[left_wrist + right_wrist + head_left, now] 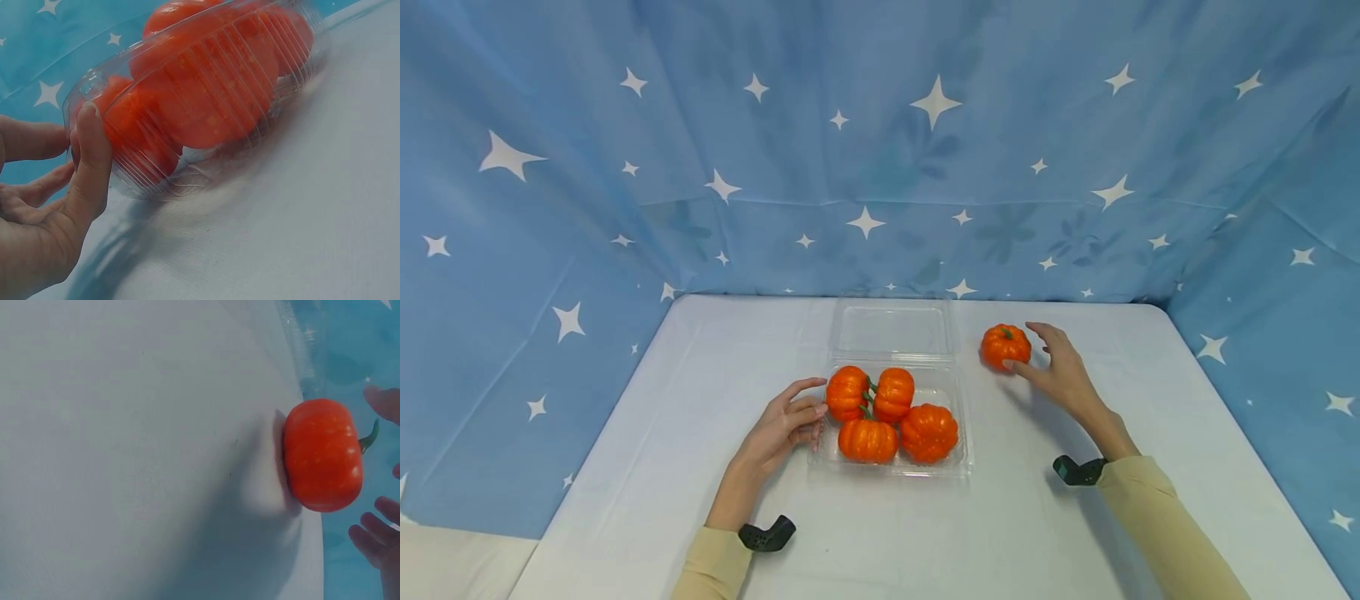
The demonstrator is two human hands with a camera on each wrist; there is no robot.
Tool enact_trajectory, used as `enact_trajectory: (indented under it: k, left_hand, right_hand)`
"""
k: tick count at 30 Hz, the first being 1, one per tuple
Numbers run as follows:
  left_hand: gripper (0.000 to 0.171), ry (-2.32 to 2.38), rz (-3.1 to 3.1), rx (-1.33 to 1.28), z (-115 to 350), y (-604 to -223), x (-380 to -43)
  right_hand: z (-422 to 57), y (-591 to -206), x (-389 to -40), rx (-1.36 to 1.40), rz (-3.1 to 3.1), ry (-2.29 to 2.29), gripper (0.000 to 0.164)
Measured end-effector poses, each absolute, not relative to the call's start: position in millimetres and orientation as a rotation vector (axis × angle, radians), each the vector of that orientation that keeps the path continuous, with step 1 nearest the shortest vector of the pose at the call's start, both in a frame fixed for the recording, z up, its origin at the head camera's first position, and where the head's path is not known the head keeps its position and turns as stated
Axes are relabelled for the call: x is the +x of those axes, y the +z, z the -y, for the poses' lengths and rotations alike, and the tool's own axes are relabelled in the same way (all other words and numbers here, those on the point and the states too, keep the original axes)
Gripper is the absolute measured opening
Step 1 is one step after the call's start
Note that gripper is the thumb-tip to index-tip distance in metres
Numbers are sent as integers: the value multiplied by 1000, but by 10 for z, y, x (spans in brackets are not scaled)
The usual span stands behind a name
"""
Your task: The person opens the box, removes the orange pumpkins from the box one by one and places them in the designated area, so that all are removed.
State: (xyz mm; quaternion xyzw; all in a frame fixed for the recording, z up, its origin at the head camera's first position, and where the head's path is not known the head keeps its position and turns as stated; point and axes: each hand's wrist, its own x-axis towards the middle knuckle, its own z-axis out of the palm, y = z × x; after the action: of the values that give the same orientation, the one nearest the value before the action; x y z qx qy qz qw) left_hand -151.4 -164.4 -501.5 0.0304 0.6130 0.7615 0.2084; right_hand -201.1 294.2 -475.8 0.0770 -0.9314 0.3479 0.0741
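Note:
A clear plastic clamshell container [925,469] lies with its lid [891,329] folded back on the white table. Several small orange pumpkins [868,441] with green stems sit inside its base. At the container's left end, my left hand [778,429] holds the wall; the left wrist view shows the thumb [92,144] against the clear side and a finger at the corner. Right of the container, another orange pumpkin [1006,346] rests on the table, stem up. My right hand [1060,375] is beside it, thumb and fingers spread around its right side, with a gap visible in the right wrist view.
The white-covered table [895,533] has rounded far corners. Blue curtains [880,150] with white stars hang behind it and along both sides. A black wrist device [767,533] is on the left wrist, and a similar device [1078,472] is on the right.

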Motion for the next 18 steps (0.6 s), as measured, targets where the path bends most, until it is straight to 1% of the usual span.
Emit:
enact_trajectory:
  k: [6,12,18]
  left_hand:
    - [59,2105,-1716,78,1641,-5011,-1512]
    - [58,2101,-1719,69,1635,-5011,-1514]
    - [58,2097,-1716,75,1634,-4980,-1513]
  right_hand:
    - [-2888,-4679,-1925,264,2758,1139,67]
    - [-2810,-4616,-1840,307,2761,1198,68]
    - [-2698,-4465,-1728,383,2823,1227,66]
